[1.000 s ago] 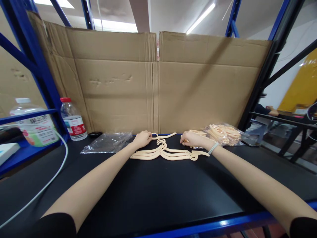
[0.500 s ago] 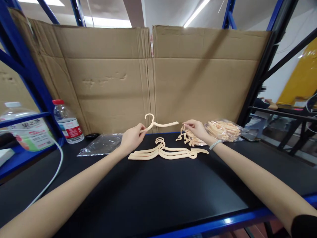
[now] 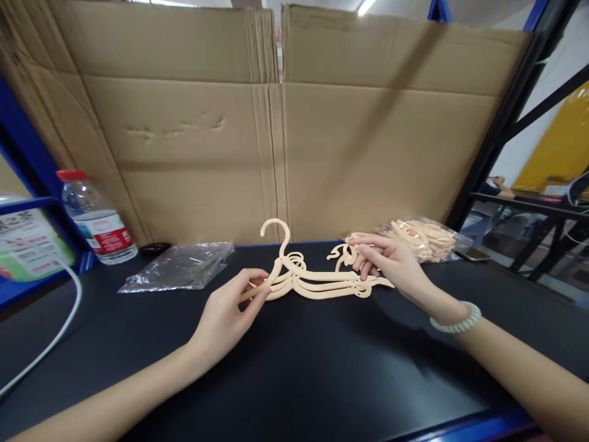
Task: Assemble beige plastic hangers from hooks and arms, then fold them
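Note:
My left hand (image 3: 234, 307) is closed around the left arm of a cream plastic clothes hanger (image 3: 278, 258), whose hook points up. The hanger's other arm reaches right, over a small stack of similar hangers (image 3: 329, 294) lying on the black table. My right hand (image 3: 391, 261), wearing a pale bead bracelet, is raised near the held hanger's right end. Its fingers are pinched at a small cream curved piece (image 3: 346, 253), partly hidden by the fingertips. More such pieces lie behind this hand and cannot be told apart clearly.
Clear bags of cream pieces (image 3: 421, 238) lie at the back right, beside a phone (image 3: 472, 255). At left are a flat plastic bag (image 3: 177, 267), a red-capped bottle (image 3: 99, 224) and a white cable (image 3: 69, 319). Cardboard (image 3: 197, 147) walls the back. Another person's arm (image 3: 504, 190) shows far right.
My left hand has brought the hanger down and closer, over the stack. My right hand has come back from the loose pieces toward me. The camera view has tilted down.

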`<state>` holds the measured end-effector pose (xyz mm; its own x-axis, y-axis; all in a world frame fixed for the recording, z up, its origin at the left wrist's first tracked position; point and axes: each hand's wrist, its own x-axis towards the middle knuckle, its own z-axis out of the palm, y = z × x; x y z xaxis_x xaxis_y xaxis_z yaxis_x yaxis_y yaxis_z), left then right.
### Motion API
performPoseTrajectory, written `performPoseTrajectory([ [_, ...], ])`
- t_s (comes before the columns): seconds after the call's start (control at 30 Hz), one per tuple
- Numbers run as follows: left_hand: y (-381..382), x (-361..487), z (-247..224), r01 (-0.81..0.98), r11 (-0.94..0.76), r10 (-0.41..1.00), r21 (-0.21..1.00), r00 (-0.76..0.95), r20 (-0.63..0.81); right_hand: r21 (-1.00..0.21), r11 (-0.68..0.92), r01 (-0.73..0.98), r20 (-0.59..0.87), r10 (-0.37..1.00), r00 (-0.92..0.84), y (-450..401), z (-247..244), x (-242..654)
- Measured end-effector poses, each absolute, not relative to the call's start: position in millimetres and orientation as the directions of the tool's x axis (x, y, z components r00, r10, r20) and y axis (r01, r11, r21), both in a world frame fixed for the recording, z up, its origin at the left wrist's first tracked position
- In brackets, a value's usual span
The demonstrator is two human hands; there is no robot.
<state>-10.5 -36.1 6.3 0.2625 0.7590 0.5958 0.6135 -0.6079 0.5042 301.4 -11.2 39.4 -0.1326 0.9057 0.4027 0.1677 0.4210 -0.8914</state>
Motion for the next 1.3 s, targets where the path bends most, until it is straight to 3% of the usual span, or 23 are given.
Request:
performPoseTrajectory([
  [0.17,-34.2,-11.0,-0.9,0.613,-0.636,0.729,0.469,0.276,0.627,-0.917,0.374,0.134,0.351,0.921,-0.171,-17.9,36.9,295.7],
  [0.37,-34.5,-11.2,0.8,0.590,-0.601,0.764,0.539,0.228,0.603,-0.930,0.362,0.058,0.355,0.929,-0.104,-23.8,32.7,291.0],
  [0.5,-34.7,-10.6,1.9,0.559,-0.573,0.792,0.599,0.192,0.579,-0.916,0.396,0.067,0.393,0.918,-0.048,-23.5,30.5,291.1],
  [0.73,-35.9,-10.7,0.3,0.568,-0.590,0.781,0.574,0.221,0.584,-0.925,0.354,0.139,0.362,0.931,0.039,-13.5,17.3,293.8],
  [1.03,-37.5,-9.8,1.3,0.573,-0.599,0.769,0.559,0.219,0.600,-0.944,0.220,-0.247,0.207,0.975,0.077,-10.1,14.4,292.8],
  [1.3,-36.5,-10.4,3.0,0.601,-0.601,0.760,0.527,0.224,0.610,-0.978,0.125,-0.165,0.133,0.990,-0.036,-9.6,15.7,294.8],
])
